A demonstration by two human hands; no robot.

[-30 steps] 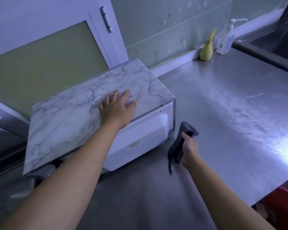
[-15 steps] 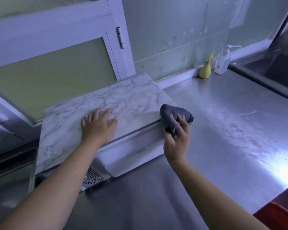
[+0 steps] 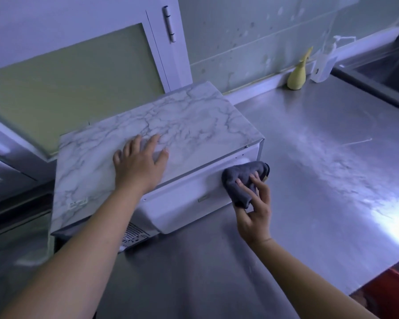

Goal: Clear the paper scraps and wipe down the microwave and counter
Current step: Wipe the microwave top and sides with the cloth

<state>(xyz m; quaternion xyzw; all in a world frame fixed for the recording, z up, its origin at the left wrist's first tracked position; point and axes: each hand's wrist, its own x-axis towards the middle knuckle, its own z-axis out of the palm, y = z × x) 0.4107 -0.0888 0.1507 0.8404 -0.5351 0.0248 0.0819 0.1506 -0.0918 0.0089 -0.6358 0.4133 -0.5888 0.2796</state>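
The white microwave [image 3: 189, 203] with a marble-patterned top [image 3: 194, 125] stands on the steel counter [image 3: 320, 180]. My left hand [image 3: 139, 165] lies flat, fingers spread, on the marble top near its front edge. My right hand [image 3: 253, 210] holds a bunched grey cloth [image 3: 242, 178] against the upper right of the microwave's white front door. No paper scraps show in this view.
A yellow pear-shaped bottle [image 3: 297, 74] and a clear pump dispenser [image 3: 324, 63] stand at the back wall. A sink [image 3: 387, 72] lies at the far right. A red container [image 3: 392, 293] sits below the counter's front edge. A cabinet door [image 3: 78, 72] is behind the microwave.
My right hand lifted the cloth from beside the microwave to its top right corner, then brought it down onto the door front. My left hand slid slightly left on the top.
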